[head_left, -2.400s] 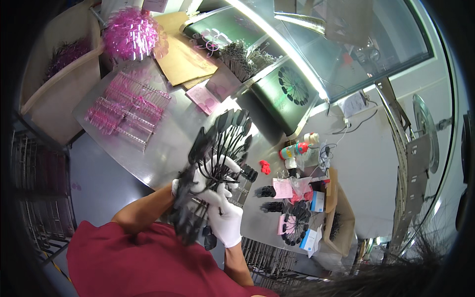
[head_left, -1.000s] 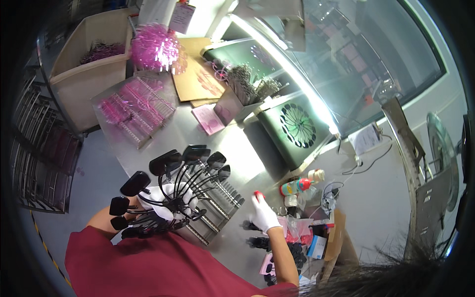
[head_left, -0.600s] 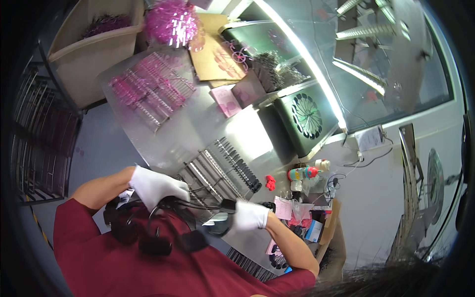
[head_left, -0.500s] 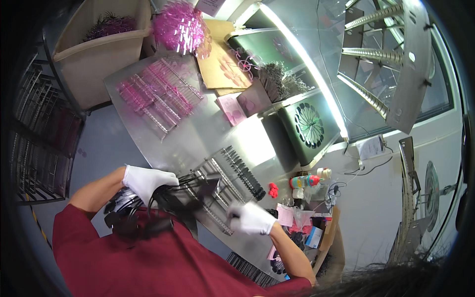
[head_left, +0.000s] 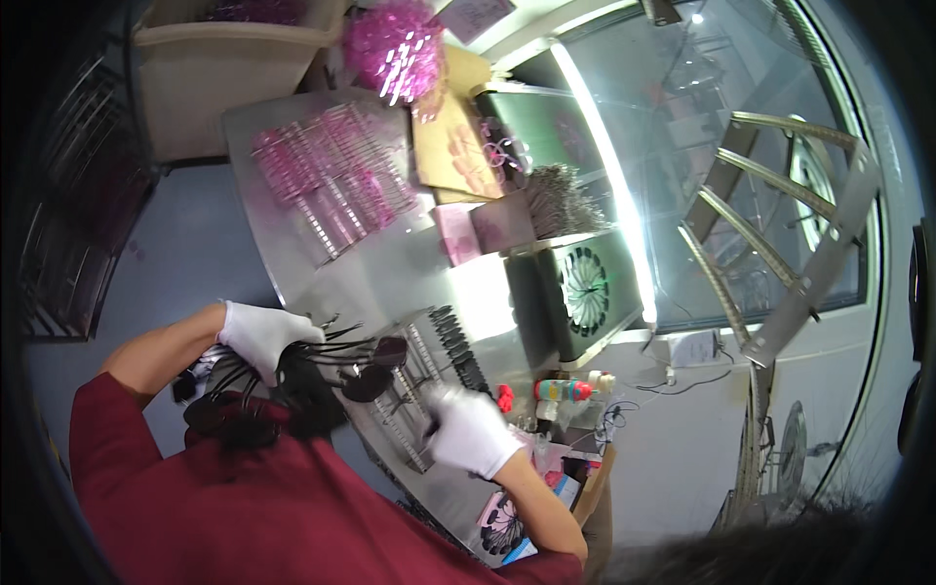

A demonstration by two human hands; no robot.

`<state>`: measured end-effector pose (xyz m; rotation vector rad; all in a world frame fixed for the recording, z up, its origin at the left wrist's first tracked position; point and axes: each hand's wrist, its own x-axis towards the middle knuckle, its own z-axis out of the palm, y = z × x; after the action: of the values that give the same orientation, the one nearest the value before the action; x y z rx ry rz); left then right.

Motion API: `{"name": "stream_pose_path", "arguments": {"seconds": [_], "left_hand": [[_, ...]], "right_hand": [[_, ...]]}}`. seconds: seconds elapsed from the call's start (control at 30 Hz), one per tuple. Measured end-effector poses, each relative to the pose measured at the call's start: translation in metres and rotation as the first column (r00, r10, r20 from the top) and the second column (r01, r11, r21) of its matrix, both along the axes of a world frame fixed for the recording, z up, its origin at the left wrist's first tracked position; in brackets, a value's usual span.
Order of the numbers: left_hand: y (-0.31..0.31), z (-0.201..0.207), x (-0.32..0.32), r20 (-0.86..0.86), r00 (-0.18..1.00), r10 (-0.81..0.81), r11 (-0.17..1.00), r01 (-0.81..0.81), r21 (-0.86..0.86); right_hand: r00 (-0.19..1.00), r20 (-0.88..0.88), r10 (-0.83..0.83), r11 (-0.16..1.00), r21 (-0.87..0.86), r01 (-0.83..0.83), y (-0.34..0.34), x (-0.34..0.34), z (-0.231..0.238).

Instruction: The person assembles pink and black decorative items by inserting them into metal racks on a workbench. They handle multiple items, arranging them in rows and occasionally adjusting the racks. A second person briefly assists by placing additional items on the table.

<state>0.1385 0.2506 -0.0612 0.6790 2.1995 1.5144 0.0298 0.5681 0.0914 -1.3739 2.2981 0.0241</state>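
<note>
My left hand (head_left: 263, 336), in a white glove, is closed around a bunch of thin black stems with dark, flat, lens-shaped ends (head_left: 369, 382). Some of these ends hang below the hand in front of the maroon shirt; others stick out to the right. My right hand (head_left: 473, 434), gloved in white too, is over the right side of a metal rack (head_left: 398, 421) with slotted bars. Its fingers are curled and slightly blurred, and what they hold is hidden. Along the rack's far bar stands a row of black pieces (head_left: 458, 346).
More slotted racks holding pinkish clear pieces (head_left: 331, 180) lie on the metal table (head_left: 278, 234). Beyond are a shiny pink bundle (head_left: 395, 54), cardboard (head_left: 439, 161) and a green-lined box (head_left: 590, 292). Bottles (head_left: 564, 390) stand at the right; a beige bin (head_left: 229, 97) is at the far left.
The view has shifted. My right hand has moved left and in over the rack. The bunch in my left hand has turned, with its dark ends more spread out.
</note>
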Motion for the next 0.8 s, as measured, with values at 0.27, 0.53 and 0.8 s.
{"name": "stream_pose_path", "arguments": {"seconds": [0.27, 0.53, 0.8], "left_hand": [[0.021, 0.023, 0.022, 0.139, 0.990, -0.032, 0.945, -0.016, 0.328], [-0.069, 0.119, 0.078, -0.879, 0.375, 0.294, 0.459, -0.862, -0.215], [0.002, 0.181, 0.000, -0.823, 0.469, -0.322, 0.802, -0.327, -0.500]], "right_hand": [[0.850, -0.405, 0.336, 0.931, 0.007, -0.365, -0.113, 0.002, 0.042], [-0.297, 0.948, -0.116, 0.921, 0.214, 0.326, -0.064, 0.029, -0.100], [-0.304, 0.939, -0.162, 0.864, 0.283, 0.416, -0.079, 0.078, -0.115]]}}
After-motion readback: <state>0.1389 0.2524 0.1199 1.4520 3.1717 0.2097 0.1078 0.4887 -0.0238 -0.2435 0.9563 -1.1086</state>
